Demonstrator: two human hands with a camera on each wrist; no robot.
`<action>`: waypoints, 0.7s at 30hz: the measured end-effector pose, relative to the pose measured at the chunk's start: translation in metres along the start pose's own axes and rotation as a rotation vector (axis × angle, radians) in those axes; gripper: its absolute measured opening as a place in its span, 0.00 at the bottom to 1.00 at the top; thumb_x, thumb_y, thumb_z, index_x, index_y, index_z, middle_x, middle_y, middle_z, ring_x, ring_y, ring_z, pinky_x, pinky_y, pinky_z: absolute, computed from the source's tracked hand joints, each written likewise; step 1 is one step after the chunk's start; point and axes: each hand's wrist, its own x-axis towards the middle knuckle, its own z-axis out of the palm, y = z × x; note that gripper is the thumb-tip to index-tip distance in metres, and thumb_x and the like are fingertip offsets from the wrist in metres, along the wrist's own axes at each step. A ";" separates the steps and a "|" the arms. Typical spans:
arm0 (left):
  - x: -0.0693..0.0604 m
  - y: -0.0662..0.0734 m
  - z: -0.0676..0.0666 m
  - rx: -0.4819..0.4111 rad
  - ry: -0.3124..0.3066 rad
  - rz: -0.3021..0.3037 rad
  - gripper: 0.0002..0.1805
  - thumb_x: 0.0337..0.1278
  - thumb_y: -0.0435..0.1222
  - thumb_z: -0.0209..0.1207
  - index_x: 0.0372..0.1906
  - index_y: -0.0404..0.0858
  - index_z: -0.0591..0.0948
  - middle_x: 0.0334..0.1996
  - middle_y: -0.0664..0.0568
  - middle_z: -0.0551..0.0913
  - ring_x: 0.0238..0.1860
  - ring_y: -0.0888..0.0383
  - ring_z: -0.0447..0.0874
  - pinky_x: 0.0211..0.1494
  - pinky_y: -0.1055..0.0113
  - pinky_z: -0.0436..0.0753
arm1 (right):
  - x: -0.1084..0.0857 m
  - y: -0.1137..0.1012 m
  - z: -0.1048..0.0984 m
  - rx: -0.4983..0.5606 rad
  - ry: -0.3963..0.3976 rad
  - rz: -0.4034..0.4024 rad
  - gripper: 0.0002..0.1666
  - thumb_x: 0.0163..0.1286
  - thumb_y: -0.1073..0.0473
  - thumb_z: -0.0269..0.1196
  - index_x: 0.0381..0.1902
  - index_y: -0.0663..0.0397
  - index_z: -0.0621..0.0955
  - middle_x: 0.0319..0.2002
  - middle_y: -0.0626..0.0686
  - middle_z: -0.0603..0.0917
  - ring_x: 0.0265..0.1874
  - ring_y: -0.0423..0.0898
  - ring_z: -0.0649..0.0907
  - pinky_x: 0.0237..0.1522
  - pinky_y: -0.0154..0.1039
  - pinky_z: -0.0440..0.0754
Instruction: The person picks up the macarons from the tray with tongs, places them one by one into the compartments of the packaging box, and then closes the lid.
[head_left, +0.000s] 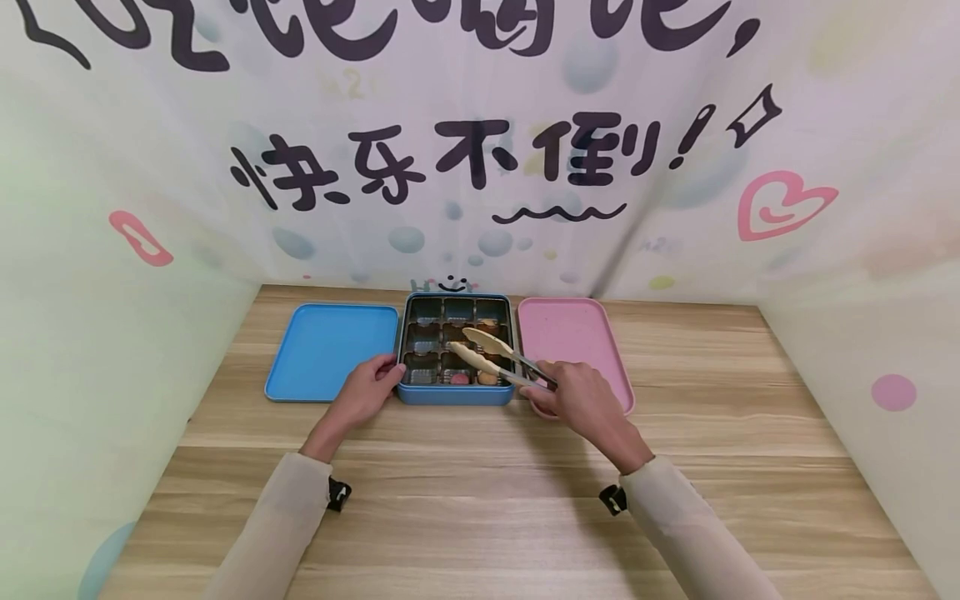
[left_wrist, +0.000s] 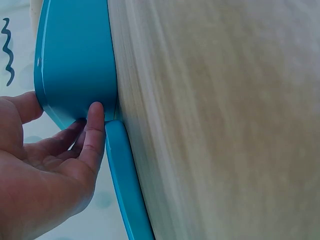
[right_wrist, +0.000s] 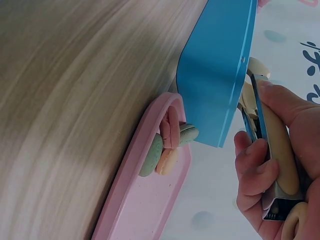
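My left hand (head_left: 369,387) rests at the left side of the blue box (head_left: 454,395), its thumb at the rim and its extended fingers against the outer wall near the front corner. The box holds a dark divided insert, with a pink macaron (head_left: 459,379) and a tan one (head_left: 487,378) in its front row. My right hand (head_left: 581,398) grips metal tongs (head_left: 480,361) with beige tips, which stand apart over the box. Nothing plainly shows between the tips. In the right wrist view several macarons, including a green one (right_wrist: 152,156), lie on the pink tray (right_wrist: 137,212).
The blue lid (head_left: 333,350) lies flat on the wooden table (head_left: 450,500), left of the box. Just right of the box is the pink tray, partly covered by my right hand in the head view. A printed fabric backdrop (head_left: 360,242) rises behind the table.
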 end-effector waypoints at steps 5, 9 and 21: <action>0.000 0.001 0.000 0.001 0.004 0.002 0.30 0.77 0.43 0.47 0.72 0.27 0.63 0.63 0.32 0.73 0.63 0.41 0.74 0.58 0.54 0.83 | 0.000 0.000 0.000 -0.007 0.013 -0.015 0.19 0.66 0.44 0.68 0.22 0.42 0.73 0.16 0.42 0.67 0.15 0.42 0.68 0.16 0.34 0.63; -0.001 0.001 0.000 0.003 0.004 0.001 0.30 0.77 0.43 0.47 0.72 0.27 0.64 0.63 0.32 0.73 0.63 0.41 0.75 0.58 0.54 0.83 | 0.000 0.001 0.001 -0.007 0.020 -0.024 0.20 0.66 0.44 0.68 0.22 0.43 0.73 0.16 0.42 0.67 0.15 0.42 0.68 0.16 0.34 0.63; -0.001 0.001 -0.001 0.022 0.005 -0.001 0.30 0.78 0.44 0.46 0.72 0.27 0.63 0.64 0.32 0.73 0.64 0.40 0.73 0.59 0.52 0.81 | -0.007 0.012 -0.009 0.078 0.029 0.033 0.11 0.64 0.47 0.70 0.31 0.44 0.81 0.17 0.43 0.68 0.17 0.40 0.67 0.19 0.34 0.62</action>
